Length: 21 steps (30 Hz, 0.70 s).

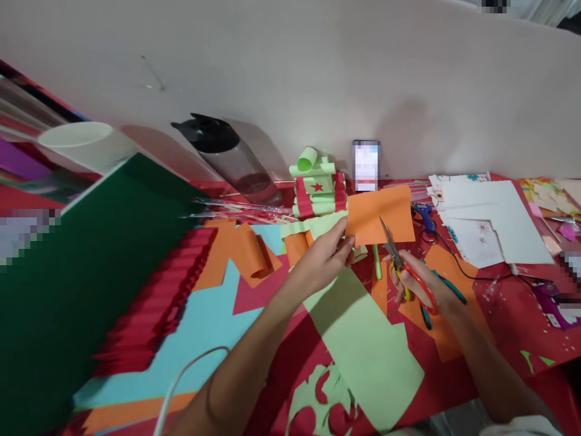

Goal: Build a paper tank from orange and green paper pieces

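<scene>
My left hand (pixel 333 254) pinches the left edge of an orange paper sheet (pixel 379 215), held up above the table. In my right hand (pixel 413 275) is a pair of scissors (pixel 426 287) with red and yellow handles. Their blades point up and overlap the lower part of the orange sheet; whether they touch it I cannot tell. Below my hands lies a long pale green paper (pixel 367 345). Just behind stands a model of rolled green paper (pixel 318 188) with red bands and a red star. Teal-handled scissors (pixel 447 284) rest beside my right hand.
A phone (pixel 366 166) leans on the white wall, near a tilted bottle (pixel 240 163). A blue glue gun (pixel 424 217) with a black cord lies right of centre. A dark green board (pixel 91 290) rises at left, beside pleated red paper (pixel 154 309). White sheets (pixel 521 224) lie at right.
</scene>
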### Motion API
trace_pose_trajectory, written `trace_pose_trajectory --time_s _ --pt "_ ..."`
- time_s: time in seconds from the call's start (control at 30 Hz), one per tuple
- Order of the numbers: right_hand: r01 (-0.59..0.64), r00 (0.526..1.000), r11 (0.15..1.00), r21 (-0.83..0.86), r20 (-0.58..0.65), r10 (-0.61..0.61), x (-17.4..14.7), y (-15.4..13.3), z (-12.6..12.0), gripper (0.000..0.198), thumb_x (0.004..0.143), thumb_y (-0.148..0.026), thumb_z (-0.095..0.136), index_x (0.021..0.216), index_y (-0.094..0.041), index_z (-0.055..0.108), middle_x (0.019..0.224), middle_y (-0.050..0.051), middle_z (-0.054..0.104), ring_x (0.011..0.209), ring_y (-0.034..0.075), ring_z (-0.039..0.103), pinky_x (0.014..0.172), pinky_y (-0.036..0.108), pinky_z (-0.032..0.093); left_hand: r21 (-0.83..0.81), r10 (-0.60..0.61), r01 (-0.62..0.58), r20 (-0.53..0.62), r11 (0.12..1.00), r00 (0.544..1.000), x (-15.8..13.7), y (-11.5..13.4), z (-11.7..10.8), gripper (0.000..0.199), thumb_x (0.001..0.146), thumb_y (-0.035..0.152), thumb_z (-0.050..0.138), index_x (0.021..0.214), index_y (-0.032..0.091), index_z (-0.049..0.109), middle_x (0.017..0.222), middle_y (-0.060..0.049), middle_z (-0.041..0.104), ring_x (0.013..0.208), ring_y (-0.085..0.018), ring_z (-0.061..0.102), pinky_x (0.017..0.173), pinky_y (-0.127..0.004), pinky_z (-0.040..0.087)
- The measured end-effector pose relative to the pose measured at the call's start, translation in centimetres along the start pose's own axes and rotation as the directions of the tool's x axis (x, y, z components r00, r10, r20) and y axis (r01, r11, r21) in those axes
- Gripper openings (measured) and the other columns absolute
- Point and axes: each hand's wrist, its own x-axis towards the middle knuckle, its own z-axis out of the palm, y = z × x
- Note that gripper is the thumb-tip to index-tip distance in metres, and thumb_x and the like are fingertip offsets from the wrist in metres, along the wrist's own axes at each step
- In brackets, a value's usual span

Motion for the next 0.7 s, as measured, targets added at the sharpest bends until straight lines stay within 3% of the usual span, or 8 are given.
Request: trace_pose_trajectory --time_s 0.23,0.37,0.47,0.7 --pt "-0.051 0.997 0.998 -0.033 0.062 0.053 0.0 -0.9 -0.5 0.052 0.095 -0.061 0.064 0.132 -0.026 0.055 0.082 -0.002 0.056 0.067 0.015 0.063 0.065 0.028 0.056 -0.275 -0.047 0.007 -0.141 0.962 0.989 0.5 0.6 0.7 0.032 0.087 0.044 0.069 0.1 0.023 0.049 0.066 0.006 0.057 0.055 -0.016 0.063 0.053 -0.026 0.047" --pt "-0.04 0.994 0.998 -0.052 0.102 0.045 0.1 -1.6 -0.3 0.051 0.097 -0.061 0.061 0.132 -0.024 0.056 0.083 -0.002 0.056 0.063 0.012 0.059 0.063 0.026 0.054 -0.319 -0.071 0.036 -0.099 0.947 0.993 0.4 0.4 1.5 0.039 0.086 0.049 0.072 0.085 0.023 0.044 0.068 0.003 0.065 0.057 -0.014 0.063 0.057 -0.026 0.05" --pt "-0.042 0.993 0.999 -0.027 0.111 0.045 0.2 -1.4 0.2 0.052 0.096 -0.06 0.063 0.133 -0.024 0.056 0.084 -0.002 0.058 0.064 0.012 0.062 0.061 0.025 0.055 -0.32 -0.033 0.009 -0.068 0.947 0.997 0.4 -0.1 2.0 0.039 0.089 0.052 0.07 0.085 0.021 0.047 0.076 -0.002 0.072 0.061 -0.013 0.064 0.061 -0.027 0.052" --pt "-0.059 0.998 0.997 -0.046 0.025 0.061 0.5 -0.3 0.6 0.045 0.096 -0.053 0.065 0.131 -0.027 0.059 0.085 0.0 0.062 0.061 0.013 0.062 0.055 0.023 0.052 -0.355 -0.013 0.003 -0.026 0.935 1.0 0.5 -0.3 2.4 0.036 0.092 0.053 0.066 0.088 0.021 0.048 0.083 -0.003 0.071 0.07 -0.015 0.067 0.07 -0.029 0.055"
